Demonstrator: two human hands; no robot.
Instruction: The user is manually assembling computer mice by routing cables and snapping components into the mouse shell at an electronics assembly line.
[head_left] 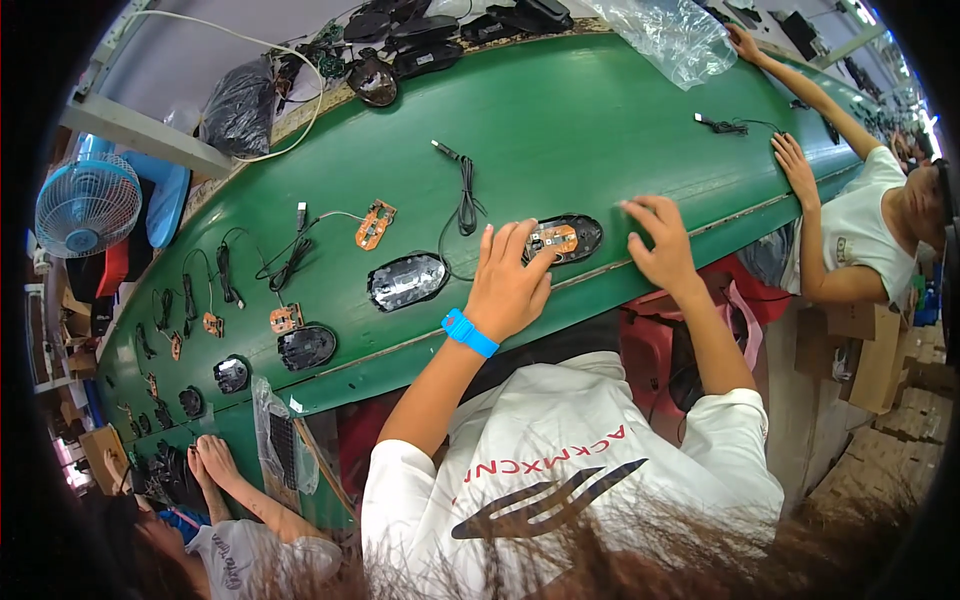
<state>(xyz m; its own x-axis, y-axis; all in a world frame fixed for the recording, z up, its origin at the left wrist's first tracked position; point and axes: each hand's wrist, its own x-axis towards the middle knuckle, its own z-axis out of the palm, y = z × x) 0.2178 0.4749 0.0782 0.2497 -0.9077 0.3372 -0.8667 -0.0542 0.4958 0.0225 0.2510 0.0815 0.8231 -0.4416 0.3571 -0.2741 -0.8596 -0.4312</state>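
In front of me on the green belt lies a black computer mouse base [590, 232] with an orange-brown circuit board [556, 240] in it. My left hand [508, 280], with a blue band at the wrist, bends its fingers over the left end of this base; the fingertips partly hide the board. My right hand [662, 240] hovers just right of the base, fingers apart and nothing in them. A coiled black cable [466, 200] lies beyond my left hand, its thin end running down toward that hand. To the left sits a black mouse shell [407, 281] without a board.
Another circuit board [375, 225] with a cable, a mouse shell [307, 346] and several similar parts line the belt [600, 110] leftward. At right, a co-worker's hand [795, 165] rests near a cable [722, 125]. A plastic bag [680, 45] hangs over the far edge. Another co-worker sits left.
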